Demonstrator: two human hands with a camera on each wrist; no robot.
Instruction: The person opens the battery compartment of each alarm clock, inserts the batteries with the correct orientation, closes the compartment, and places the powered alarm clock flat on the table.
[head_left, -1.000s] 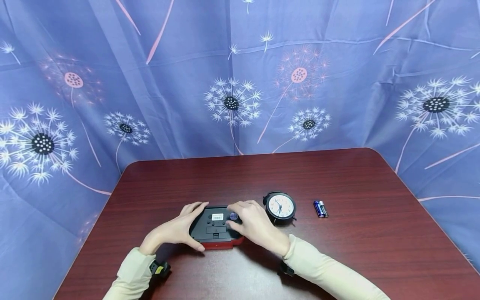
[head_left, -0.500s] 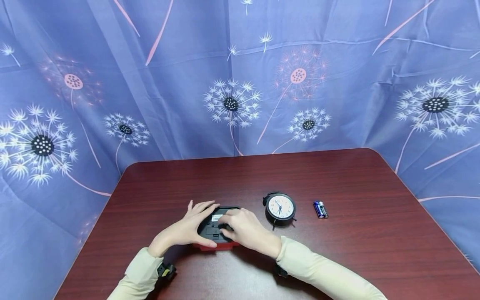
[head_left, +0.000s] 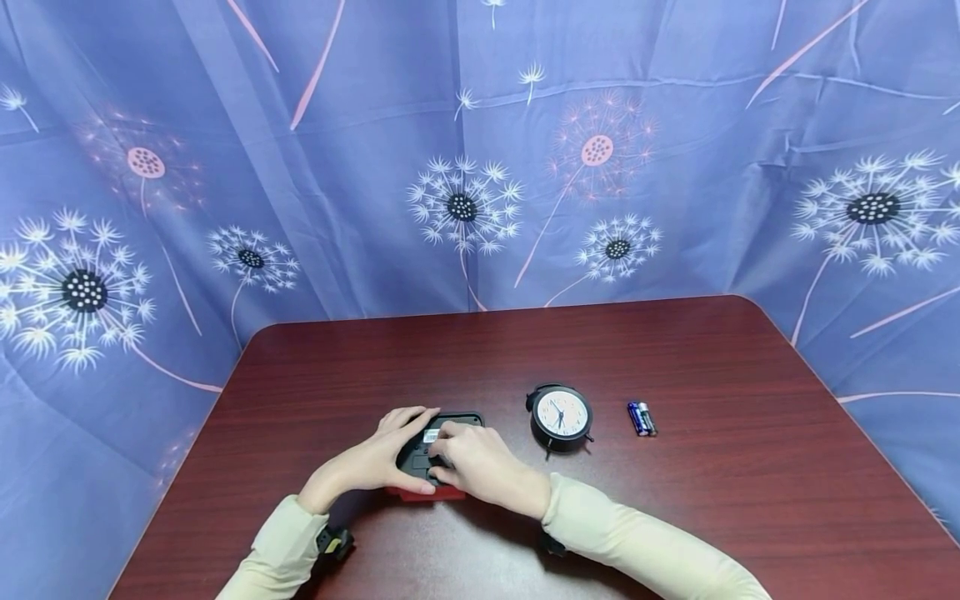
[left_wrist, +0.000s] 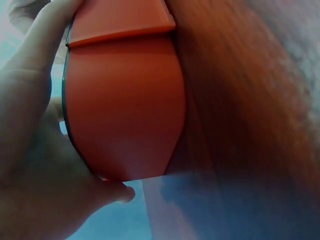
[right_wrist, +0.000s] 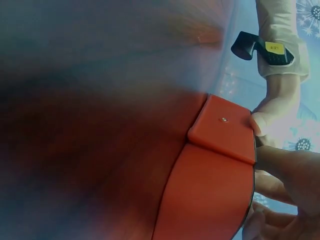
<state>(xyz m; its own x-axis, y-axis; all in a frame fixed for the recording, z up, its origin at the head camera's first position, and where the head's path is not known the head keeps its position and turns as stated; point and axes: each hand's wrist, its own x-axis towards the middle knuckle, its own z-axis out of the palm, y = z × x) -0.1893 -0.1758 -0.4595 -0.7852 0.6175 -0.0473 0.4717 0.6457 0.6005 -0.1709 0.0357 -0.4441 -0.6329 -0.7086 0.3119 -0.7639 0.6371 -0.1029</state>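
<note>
A red-sided device [head_left: 435, 494] with a black back lies back-up on the table, left of the middle in the head view. My left hand [head_left: 365, 467] grips its left end, thumb at the near edge and fingers along the far edge. Over the back, my right hand [head_left: 487, 471] rests with bent fingers at the small panel, which it partly covers; whether it pinches anything is hidden. A white label [head_left: 431, 435] shows between the hands. The smooth red casing [left_wrist: 125, 105] fills the left wrist view's middle, and a raised red part [right_wrist: 225, 125] shows in the right wrist view.
A round black alarm clock [head_left: 561, 414] with a white dial stands right of the hands. Farther right, two batteries [head_left: 641, 418] lie side by side on the dark red table [head_left: 712, 358]. A blue dandelion-print curtain [head_left: 375, 167] hangs behind.
The left hand has shifted slightly right to the device's end. My right hand has moved left and nearer across the black back, from the round spot to the small panel.
</note>
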